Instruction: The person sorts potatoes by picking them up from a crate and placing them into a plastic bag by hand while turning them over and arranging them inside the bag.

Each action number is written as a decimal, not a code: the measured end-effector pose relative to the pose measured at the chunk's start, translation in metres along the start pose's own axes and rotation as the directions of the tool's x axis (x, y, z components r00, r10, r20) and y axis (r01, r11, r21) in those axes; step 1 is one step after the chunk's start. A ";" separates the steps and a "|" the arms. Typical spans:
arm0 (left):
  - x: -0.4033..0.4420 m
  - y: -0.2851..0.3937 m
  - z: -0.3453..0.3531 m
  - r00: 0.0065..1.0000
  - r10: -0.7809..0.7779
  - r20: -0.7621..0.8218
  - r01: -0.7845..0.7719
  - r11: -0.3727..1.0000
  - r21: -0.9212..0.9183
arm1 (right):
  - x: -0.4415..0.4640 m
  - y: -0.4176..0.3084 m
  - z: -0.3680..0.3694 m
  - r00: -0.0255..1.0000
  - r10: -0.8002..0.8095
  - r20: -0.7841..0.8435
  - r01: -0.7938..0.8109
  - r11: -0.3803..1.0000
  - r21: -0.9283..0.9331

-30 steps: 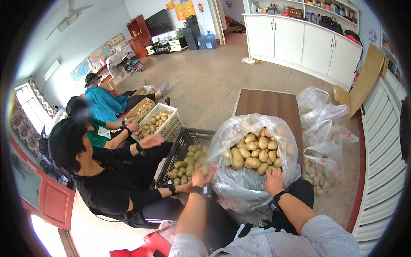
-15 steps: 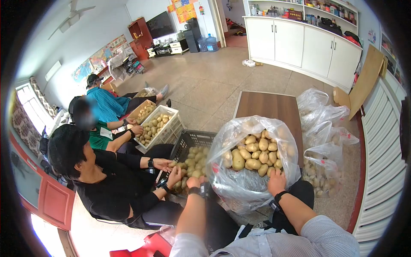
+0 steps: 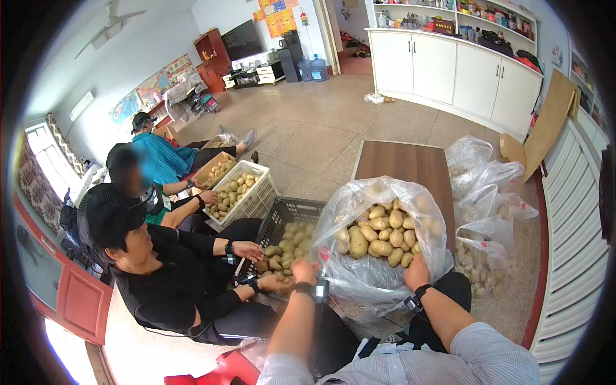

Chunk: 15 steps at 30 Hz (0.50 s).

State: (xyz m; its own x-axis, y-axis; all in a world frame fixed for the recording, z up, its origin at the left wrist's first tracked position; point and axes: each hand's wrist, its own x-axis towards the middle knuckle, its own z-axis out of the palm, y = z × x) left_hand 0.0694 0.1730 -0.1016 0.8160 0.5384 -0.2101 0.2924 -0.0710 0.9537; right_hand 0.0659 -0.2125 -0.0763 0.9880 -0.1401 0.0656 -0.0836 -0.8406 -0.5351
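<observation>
A large clear plastic bag [image 3: 333, 282], its mouth spread wide, holds many potatoes [image 3: 382, 231]. My right hand [image 3: 417, 272] is closed at the near right rim of this bag, beside the lowest potatoes. My left hand [image 3: 304, 270] is curled between the bag's left side and a dark grey crate [image 3: 273, 218]; whatever its fingers hold is hidden. More potatoes [image 3: 292, 240] fill the near part of that crate. At its left side are both hands of a co-worker in black [image 3: 260, 250], one open above the crate and one lower, among the potatoes.
A brown board-topped table [image 3: 404, 163] stands behind the bag. Several filled plastic bags [image 3: 487, 237] line the floor at right. Further left are a white crate [image 3: 256, 192] and a cardboard box [image 3: 208, 168] with potatoes, beside two more seated people. White cabinets [image 3: 443, 70] stand at the back.
My left hand has moved slightly right and up, toward the bag. The co-worker's hands have parted, one dropping lower over the crate. My right hand is almost still.
</observation>
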 end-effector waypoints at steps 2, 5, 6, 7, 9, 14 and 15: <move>-0.005 0.011 0.005 0.978 -0.201 0.062 0.202 0.814 -0.545 | 0.001 -0.001 -0.001 1.000 0.026 0.003 -0.027 0.999 0.045; -0.019 0.031 0.007 0.964 -0.199 0.178 0.261 0.836 -0.482 | 0.001 -0.004 -0.003 0.998 -0.011 -0.057 0.015 0.998 0.068; -0.023 0.037 0.009 0.954 -0.211 0.213 0.288 0.842 -0.456 | 0.002 -0.005 -0.002 0.993 -0.038 -0.108 0.049 0.994 0.101; -0.025 0.038 0.010 0.949 -0.217 0.230 0.300 0.845 -0.442 | 0.003 -0.006 -0.001 0.985 -0.064 -0.159 0.085 0.988 0.132; -0.030 0.041 0.012 0.936 -0.208 0.283 0.314 0.855 -0.413 | 0.005 -0.006 0.003 0.971 -0.125 -0.205 0.158 0.976 0.151; -0.047 0.060 0.020 0.891 -0.237 0.387 0.389 0.839 -0.381 | 0.004 -0.022 -0.001 0.971 -0.177 -0.160 0.211 0.950 0.230; -0.050 0.063 0.022 0.868 -0.242 0.434 0.407 0.846 -0.343 | 0.003 -0.026 0.000 0.984 -0.156 -0.082 0.174 0.934 0.311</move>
State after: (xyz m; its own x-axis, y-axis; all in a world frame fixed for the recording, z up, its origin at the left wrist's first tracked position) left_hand 0.0579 0.1230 -0.0356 0.8540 0.1198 -0.5063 0.4087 0.4477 0.7953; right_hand 0.0712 -0.1912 -0.0627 0.9749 -0.0493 0.2170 0.1342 -0.6474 -0.7502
